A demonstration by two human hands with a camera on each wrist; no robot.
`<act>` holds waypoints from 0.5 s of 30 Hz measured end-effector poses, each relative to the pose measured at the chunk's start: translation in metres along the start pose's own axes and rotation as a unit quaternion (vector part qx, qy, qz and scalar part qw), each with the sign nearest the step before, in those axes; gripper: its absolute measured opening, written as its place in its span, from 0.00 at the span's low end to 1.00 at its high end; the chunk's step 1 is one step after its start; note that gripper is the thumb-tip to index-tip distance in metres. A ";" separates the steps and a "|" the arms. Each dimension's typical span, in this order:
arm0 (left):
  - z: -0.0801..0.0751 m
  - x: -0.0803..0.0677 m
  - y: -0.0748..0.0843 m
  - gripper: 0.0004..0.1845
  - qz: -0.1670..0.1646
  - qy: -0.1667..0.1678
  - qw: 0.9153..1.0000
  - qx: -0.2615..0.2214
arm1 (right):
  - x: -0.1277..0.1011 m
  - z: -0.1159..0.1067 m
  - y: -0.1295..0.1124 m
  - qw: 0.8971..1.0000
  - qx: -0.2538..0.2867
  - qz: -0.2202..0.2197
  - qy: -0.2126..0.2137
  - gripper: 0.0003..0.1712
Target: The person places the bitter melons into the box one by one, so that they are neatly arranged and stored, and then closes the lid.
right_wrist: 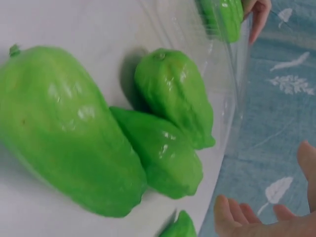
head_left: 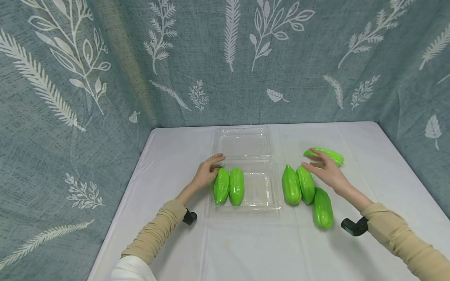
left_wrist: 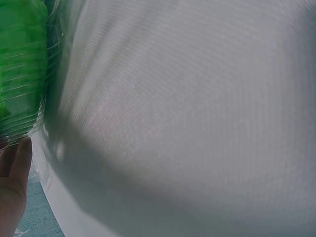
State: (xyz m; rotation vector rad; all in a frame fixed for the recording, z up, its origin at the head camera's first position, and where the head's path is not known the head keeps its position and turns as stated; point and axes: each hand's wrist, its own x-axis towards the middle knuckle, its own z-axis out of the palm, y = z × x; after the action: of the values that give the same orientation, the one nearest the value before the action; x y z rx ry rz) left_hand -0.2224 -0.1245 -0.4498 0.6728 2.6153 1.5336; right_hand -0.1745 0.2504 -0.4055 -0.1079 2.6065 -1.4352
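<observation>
My left hand (head_left: 205,171) is at the left side of a clear plastic clamshell container (head_left: 256,187), its fingertips touching the wall beside a glossy green gourd-like vegetable (head_left: 221,186). A second green vegetable (head_left: 236,186) lies next to that one in the base. My right hand (head_left: 328,171) hovers with fingers spread and nothing held, between a far green vegetable (head_left: 330,155) and a group on the table. That group is made up of a left one (head_left: 291,185), a middle one (head_left: 306,185) and a nearer one (right_wrist: 69,128).
The container's lid (head_left: 242,141) lies folded back behind its base. A white cloth covers the table (head_left: 242,246). Blue-grey curtains (head_left: 207,58) with white leaf prints hang behind and at both sides.
</observation>
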 end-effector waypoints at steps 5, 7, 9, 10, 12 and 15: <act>0.004 0.005 -0.020 0.26 -0.002 0.005 1.000 0.001 | 0.001 -0.007 0.003 1.000 -0.012 0.009 -0.003 0.45; 0.005 0.006 -0.028 0.26 -0.001 0.008 1.000 0.004 | 0.002 -0.009 0.005 1.000 -0.016 0.014 -0.006 0.46; 0.006 0.007 -0.031 0.27 -0.002 0.009 1.000 0.010 | 0.002 -0.011 0.007 1.000 -0.016 0.019 -0.009 0.46; 0.006 0.008 -0.031 0.27 -0.002 0.010 1.000 0.012 | 0.002 -0.012 0.008 1.000 -0.018 0.020 -0.011 0.46; 0.006 0.008 -0.031 0.27 -0.002 0.011 1.000 0.014 | 0.002 -0.015 0.011 0.999 -0.020 0.022 -0.016 0.46; 0.006 0.008 -0.030 0.27 -0.003 0.010 1.000 0.018 | 0.003 -0.019 0.015 0.999 -0.022 0.029 -0.025 0.47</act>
State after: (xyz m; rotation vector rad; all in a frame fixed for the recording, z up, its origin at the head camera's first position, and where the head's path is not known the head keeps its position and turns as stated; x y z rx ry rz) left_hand -0.2386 -0.1287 -0.4765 0.6548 2.6615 1.5034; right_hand -0.1806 0.2737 -0.4090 -0.0728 2.5797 -1.3408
